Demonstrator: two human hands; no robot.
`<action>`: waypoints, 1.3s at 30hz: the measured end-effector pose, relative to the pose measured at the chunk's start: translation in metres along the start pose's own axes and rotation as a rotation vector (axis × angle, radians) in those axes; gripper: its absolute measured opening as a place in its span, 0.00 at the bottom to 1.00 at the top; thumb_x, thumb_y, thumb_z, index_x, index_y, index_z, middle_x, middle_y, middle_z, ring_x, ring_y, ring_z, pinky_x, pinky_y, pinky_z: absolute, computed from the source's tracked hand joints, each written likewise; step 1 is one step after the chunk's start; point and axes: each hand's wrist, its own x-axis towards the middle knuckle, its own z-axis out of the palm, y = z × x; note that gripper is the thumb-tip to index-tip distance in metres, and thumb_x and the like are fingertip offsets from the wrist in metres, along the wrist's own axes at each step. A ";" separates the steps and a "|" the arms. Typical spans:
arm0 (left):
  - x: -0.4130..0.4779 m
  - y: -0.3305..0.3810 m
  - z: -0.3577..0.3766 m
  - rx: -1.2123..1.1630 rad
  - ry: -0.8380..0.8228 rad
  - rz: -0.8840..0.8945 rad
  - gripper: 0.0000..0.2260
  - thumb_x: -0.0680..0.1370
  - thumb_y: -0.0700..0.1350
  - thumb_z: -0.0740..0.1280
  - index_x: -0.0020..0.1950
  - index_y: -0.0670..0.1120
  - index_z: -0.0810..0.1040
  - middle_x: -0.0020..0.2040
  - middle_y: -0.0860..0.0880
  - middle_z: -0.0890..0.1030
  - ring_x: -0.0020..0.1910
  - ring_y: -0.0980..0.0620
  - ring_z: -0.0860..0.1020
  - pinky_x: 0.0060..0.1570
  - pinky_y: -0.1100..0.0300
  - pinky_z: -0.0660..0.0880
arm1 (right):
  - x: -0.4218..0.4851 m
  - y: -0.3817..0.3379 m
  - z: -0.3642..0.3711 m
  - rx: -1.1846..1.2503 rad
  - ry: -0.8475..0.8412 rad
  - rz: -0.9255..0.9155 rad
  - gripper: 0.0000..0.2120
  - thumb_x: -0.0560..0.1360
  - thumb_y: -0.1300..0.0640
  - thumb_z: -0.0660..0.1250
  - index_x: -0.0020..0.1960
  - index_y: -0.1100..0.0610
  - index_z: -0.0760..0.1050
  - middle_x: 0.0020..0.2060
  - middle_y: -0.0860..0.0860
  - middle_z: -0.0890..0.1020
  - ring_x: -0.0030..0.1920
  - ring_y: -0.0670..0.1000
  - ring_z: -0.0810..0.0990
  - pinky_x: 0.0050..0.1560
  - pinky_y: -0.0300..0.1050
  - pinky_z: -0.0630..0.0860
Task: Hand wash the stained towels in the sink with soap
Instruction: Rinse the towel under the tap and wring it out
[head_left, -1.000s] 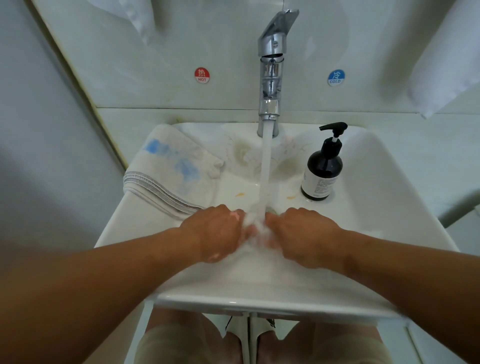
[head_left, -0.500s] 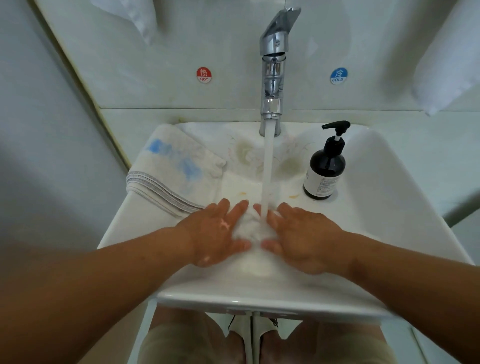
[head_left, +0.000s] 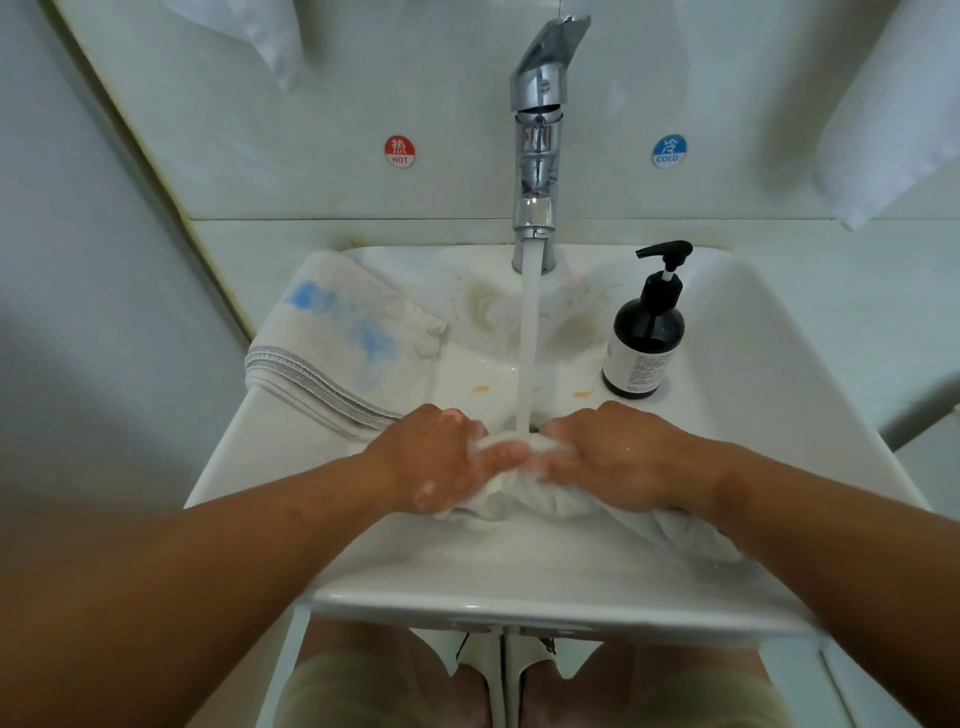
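Note:
A wet white towel (head_left: 524, 496) lies bunched in the white sink (head_left: 727, 415), right under the running stream. My left hand (head_left: 436, 457) and my right hand (head_left: 618, 457) both grip it, knuckles up, fingers meeting beneath the water. Part of the towel trails right under my right forearm. A second white towel (head_left: 343, 343) with blue stains hangs over the sink's left rim. A black soap pump bottle (head_left: 647, 332) stands on the sink's back right ledge.
The chrome tap (head_left: 537, 140) runs water down the middle. Hot and cold stickers flank it on the wall. White towels hang at the upper left and at the upper right (head_left: 883, 130). Orange specks and brownish stains mark the basin behind my hands.
My fingers, spread flat over the towel half a second ago, have closed again on it. The towel now bulges out beneath my hands and to the right.

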 end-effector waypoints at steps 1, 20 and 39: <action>0.000 -0.005 -0.001 -0.020 0.020 -0.077 0.22 0.82 0.66 0.50 0.73 0.59 0.61 0.48 0.49 0.73 0.50 0.46 0.77 0.49 0.53 0.75 | -0.001 0.000 -0.001 -0.115 0.017 0.008 0.18 0.78 0.29 0.53 0.51 0.40 0.72 0.44 0.43 0.75 0.50 0.51 0.77 0.49 0.48 0.73; -0.011 -0.018 -0.014 -0.201 -0.070 -0.081 0.28 0.74 0.76 0.51 0.48 0.55 0.76 0.41 0.51 0.80 0.42 0.50 0.79 0.45 0.53 0.77 | 0.013 -0.006 0.016 0.060 0.130 -0.102 0.26 0.73 0.23 0.56 0.51 0.44 0.74 0.42 0.42 0.80 0.44 0.45 0.79 0.45 0.42 0.75; 0.001 0.004 -0.002 -0.116 -0.091 -0.192 0.18 0.84 0.60 0.55 0.63 0.47 0.69 0.50 0.42 0.79 0.48 0.40 0.79 0.46 0.50 0.76 | 0.011 -0.005 0.018 -0.152 0.063 -0.022 0.25 0.76 0.30 0.59 0.56 0.50 0.70 0.42 0.51 0.77 0.44 0.55 0.77 0.44 0.50 0.74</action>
